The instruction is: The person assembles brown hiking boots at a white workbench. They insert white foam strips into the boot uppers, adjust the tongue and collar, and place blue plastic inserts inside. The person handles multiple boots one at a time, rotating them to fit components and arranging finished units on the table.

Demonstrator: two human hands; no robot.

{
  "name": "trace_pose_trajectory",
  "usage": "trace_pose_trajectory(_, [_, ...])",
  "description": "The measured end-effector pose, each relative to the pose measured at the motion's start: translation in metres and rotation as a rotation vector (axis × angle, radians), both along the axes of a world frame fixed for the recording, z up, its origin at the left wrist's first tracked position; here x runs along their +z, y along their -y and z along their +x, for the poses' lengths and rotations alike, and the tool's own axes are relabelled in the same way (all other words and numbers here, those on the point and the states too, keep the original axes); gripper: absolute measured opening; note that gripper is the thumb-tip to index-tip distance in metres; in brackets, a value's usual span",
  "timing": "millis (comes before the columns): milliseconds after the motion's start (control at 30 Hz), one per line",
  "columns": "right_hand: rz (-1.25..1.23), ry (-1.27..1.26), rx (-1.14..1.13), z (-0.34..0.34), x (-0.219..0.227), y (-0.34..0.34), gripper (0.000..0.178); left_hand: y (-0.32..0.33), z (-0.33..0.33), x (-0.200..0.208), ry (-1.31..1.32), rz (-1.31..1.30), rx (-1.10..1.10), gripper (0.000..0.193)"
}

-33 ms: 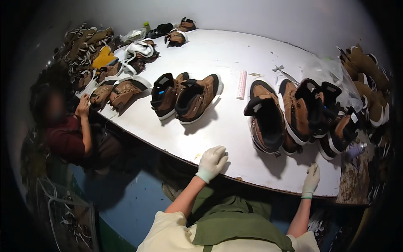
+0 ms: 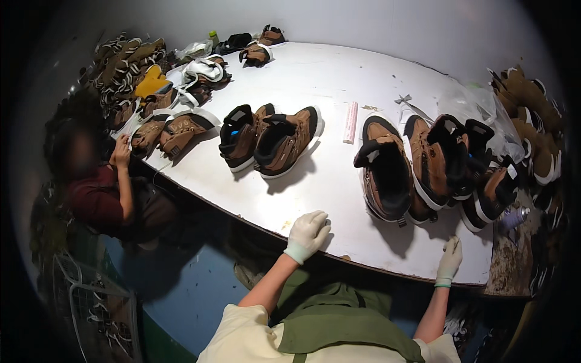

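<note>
My left hand (image 2: 307, 236), in a pale glove, rests on the white table (image 2: 345, 69) at its near edge. Its fingers are slightly bent and hold nothing. Further right, my gloved right hand (image 2: 449, 260) lies at the same edge with its fingers curled in; nothing shows in them. Beyond it stand several brown and black boots, among them a near upright one (image 2: 387, 175), one beside it (image 2: 426, 163) and one with a white tag (image 2: 493, 193). A separate pair, a front boot (image 2: 281, 145) and a rear boot (image 2: 237, 142), stands beyond my left hand.
At the left a person in a dark red top (image 2: 97, 196) sits by more boots (image 2: 181, 133). A pink-and-white strip (image 2: 350, 123) lies mid-table. Clear plastic (image 2: 478, 112), a spray can (image 2: 514, 218) and piled shoe parts (image 2: 532, 121) are on the right. A wire basket (image 2: 103, 308) stands lower left.
</note>
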State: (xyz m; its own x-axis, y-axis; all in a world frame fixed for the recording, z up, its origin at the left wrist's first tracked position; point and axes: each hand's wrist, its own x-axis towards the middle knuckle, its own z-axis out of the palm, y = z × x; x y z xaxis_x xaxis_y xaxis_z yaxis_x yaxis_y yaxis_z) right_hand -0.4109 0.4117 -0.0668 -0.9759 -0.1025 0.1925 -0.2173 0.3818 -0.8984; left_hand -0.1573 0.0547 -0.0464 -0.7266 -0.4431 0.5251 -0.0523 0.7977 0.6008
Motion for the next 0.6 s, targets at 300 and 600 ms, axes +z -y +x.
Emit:
trace_pose_trajectory(300, [0.07,-0.047,0.009,-0.001,0.0033,0.0023,0.03,-0.0031,-0.0005,-0.0006,0.007,-0.051,0.014,0.025])
trace_pose_trajectory(600, [0.027,-0.027,0.009,0.0025,0.0053,0.0047,0.03,-0.0031,-0.0008,-0.0057,0.007,-0.086,0.031,0.025])
